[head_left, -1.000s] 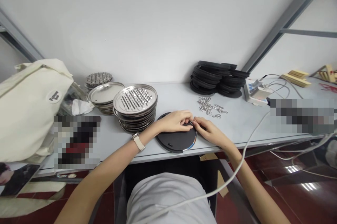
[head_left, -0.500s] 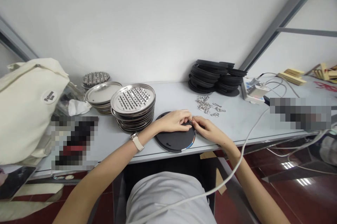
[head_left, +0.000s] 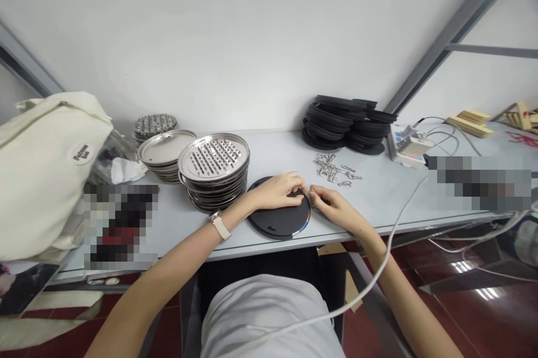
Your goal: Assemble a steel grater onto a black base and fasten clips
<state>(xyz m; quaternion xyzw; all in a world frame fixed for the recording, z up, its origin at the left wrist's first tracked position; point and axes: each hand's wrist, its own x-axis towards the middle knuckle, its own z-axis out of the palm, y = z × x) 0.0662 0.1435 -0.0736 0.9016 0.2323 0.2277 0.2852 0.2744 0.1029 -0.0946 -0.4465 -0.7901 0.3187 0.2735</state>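
A round black disc point(head_left: 281, 222) with small slots lies near the table's front edge, a multicoloured glint along its right rim. My left hand point(head_left: 281, 193) rests across its top, thumb and fingers closed on the far right rim. Just off that rim, my right hand point(head_left: 334, 207) pinches a small shiny metal piece point(head_left: 308, 194), probably a clasp; the fingertips mostly cover it. Beyond my right hand lies a loose heap of silver metal clasps point(head_left: 327, 167). Left of the disc rises a stack of round metal graters point(head_left: 214, 157).
Behind the graters stand a stack of metal discs point(head_left: 167, 142) and more graters point(head_left: 154, 124). Black discs point(head_left: 332, 117) are piled against the wall. A power strip point(head_left: 406, 148) sits at right; a white cable point(head_left: 389, 246) crosses over my right forearm. A cream bag point(head_left: 46, 179) stands left.
My right fingertips have drawn slightly right, away from the left ones, and the small metal piece shows between them. The disc has turned or shifted a little. The view has moved slightly.
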